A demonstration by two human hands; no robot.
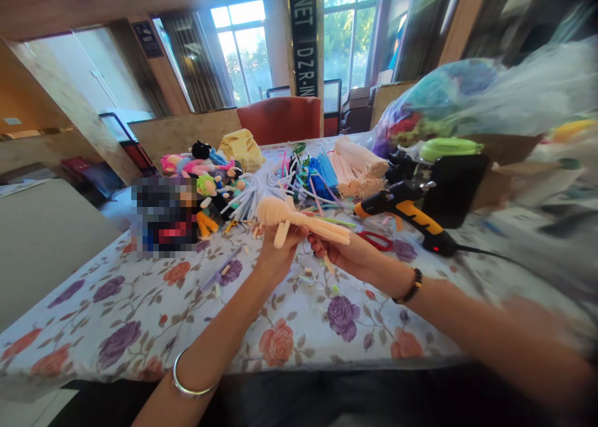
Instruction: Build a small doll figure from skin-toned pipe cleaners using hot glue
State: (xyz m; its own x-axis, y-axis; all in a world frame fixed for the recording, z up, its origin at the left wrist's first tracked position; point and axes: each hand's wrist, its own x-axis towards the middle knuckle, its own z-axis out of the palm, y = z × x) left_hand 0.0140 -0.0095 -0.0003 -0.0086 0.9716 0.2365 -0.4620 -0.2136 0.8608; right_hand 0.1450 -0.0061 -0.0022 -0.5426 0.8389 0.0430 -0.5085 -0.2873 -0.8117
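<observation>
Above the table, both hands hold a pale peach pipe-cleaner doll [275, 212] lying sideways, its round wound head to the left and its long legs to the right. My left hand [283, 249] has its fingers closed around the body from below. Under the legs, my right hand [343, 257] is closed, its fingers against them; part of its grip is hidden. A short peach strip [329, 265] hangs just below the right fingers. Close beyond the right hand lie red-handled scissors [378, 241] and a black and yellow glue gun [413, 215].
The flowered tablecloth [187, 318] carries scattered pipe-cleaner scraps. Behind the hands lie white pipe cleaners [256, 190], blue ones [323, 172] and peach bundles [357, 165]. Finished dolls [210, 184] sit at the back left. A glue-gun cord [490, 252] runs right; plastic bags [467, 96] stand behind.
</observation>
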